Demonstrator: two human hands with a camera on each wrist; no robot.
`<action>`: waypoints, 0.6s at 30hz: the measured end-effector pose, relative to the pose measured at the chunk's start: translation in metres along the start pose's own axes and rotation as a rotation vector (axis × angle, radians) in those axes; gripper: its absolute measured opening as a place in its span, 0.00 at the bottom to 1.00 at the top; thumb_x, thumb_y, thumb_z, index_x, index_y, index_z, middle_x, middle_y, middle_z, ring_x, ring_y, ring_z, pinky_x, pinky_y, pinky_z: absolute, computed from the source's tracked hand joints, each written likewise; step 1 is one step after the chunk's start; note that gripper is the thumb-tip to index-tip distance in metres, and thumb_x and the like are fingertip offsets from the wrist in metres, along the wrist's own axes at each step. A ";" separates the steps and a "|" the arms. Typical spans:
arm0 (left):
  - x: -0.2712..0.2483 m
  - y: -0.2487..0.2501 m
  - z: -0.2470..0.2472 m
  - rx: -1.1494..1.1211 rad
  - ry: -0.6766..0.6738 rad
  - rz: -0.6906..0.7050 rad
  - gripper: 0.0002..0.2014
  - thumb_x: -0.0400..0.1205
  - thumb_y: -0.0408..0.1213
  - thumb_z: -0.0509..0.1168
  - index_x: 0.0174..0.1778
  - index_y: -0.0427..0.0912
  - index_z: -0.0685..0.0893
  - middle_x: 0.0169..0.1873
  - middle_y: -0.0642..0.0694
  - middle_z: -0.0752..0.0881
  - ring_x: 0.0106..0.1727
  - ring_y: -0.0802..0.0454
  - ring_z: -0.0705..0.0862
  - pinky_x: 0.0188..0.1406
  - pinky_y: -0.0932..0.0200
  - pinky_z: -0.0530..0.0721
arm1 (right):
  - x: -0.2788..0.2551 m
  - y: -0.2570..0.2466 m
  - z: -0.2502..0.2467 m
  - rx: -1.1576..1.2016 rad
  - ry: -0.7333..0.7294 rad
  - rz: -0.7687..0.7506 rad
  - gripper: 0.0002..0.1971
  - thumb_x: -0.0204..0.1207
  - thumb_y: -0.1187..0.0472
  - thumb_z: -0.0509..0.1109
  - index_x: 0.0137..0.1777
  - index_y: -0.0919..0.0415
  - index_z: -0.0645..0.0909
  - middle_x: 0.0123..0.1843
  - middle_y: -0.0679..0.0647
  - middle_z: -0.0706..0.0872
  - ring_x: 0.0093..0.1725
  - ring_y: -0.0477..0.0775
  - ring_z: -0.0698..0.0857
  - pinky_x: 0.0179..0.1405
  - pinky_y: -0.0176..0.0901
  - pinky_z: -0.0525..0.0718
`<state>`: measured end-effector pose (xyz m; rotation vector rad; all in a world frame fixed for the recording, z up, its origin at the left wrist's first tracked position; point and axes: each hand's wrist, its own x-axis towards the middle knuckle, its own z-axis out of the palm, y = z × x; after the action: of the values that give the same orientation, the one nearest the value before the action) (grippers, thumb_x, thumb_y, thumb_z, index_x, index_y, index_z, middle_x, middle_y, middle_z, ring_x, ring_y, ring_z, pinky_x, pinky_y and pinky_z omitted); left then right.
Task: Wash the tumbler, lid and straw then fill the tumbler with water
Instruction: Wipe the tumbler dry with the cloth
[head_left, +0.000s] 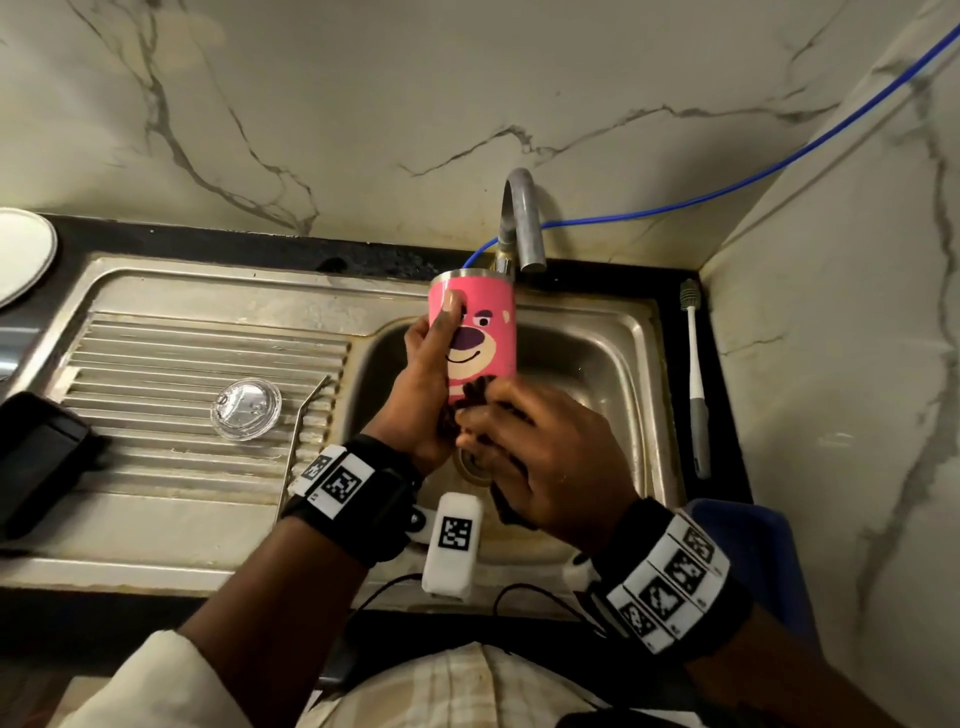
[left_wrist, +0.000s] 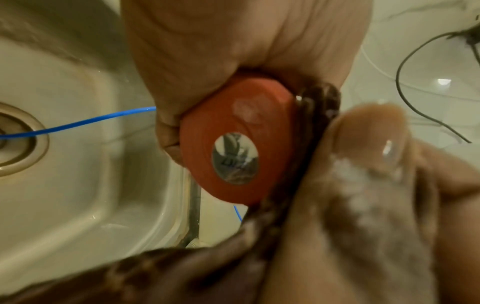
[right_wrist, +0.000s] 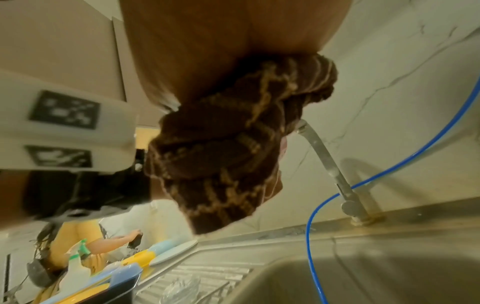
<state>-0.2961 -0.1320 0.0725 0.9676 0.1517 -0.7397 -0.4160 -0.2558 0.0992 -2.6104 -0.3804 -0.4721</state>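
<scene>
Over the sink basin (head_left: 597, 358) my left hand (head_left: 434, 358) grips the pink bear-print tumbler (head_left: 480, 332) upright, thumb lying up its side, mouth just below the faucet (head_left: 519, 223). My right hand (head_left: 530, 441) holds a brown patterned cloth (head_left: 475, 395) against the tumbler's lower part. The left wrist view shows the tumbler's orange-red base (left_wrist: 239, 139), the cloth (left_wrist: 314, 111) at its edge and soapy fingers (left_wrist: 369, 160). In the right wrist view the bunched cloth (right_wrist: 226, 144) fills my right hand. The clear lid (head_left: 247, 409) and the thin metal straw (head_left: 301, 436) lie on the drainboard.
A blue hose (head_left: 779, 171) runs from the faucet base up the marble wall. A long-handled brush (head_left: 696, 379) lies on the counter right of the sink. A white plate (head_left: 21, 254) and a black object (head_left: 36, 457) sit at the left. No water runs from the faucet.
</scene>
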 end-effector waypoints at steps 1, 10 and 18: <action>0.000 -0.001 0.001 0.007 -0.004 -0.014 0.49 0.76 0.64 0.77 0.85 0.37 0.69 0.67 0.27 0.85 0.56 0.35 0.90 0.49 0.46 0.89 | -0.003 0.003 0.000 -0.010 0.001 -0.025 0.12 0.89 0.52 0.67 0.62 0.56 0.88 0.60 0.54 0.85 0.52 0.59 0.86 0.44 0.51 0.84; -0.018 -0.012 0.009 -0.033 -0.244 -0.104 0.31 0.88 0.61 0.59 0.79 0.44 0.81 0.69 0.35 0.87 0.66 0.40 0.88 0.64 0.40 0.86 | 0.050 0.041 -0.033 0.060 0.213 0.160 0.09 0.88 0.57 0.71 0.61 0.60 0.88 0.59 0.54 0.85 0.52 0.51 0.88 0.47 0.38 0.82; -0.014 -0.006 0.013 -0.018 -0.189 -0.109 0.33 0.85 0.63 0.63 0.77 0.40 0.81 0.57 0.38 0.90 0.54 0.44 0.92 0.47 0.48 0.91 | 0.032 0.024 -0.015 0.082 0.185 0.151 0.08 0.87 0.58 0.71 0.60 0.59 0.88 0.58 0.53 0.84 0.49 0.53 0.87 0.45 0.46 0.84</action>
<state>-0.3127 -0.1377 0.0819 0.8727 0.0457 -0.9239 -0.3831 -0.2777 0.1154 -2.4681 -0.1379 -0.6256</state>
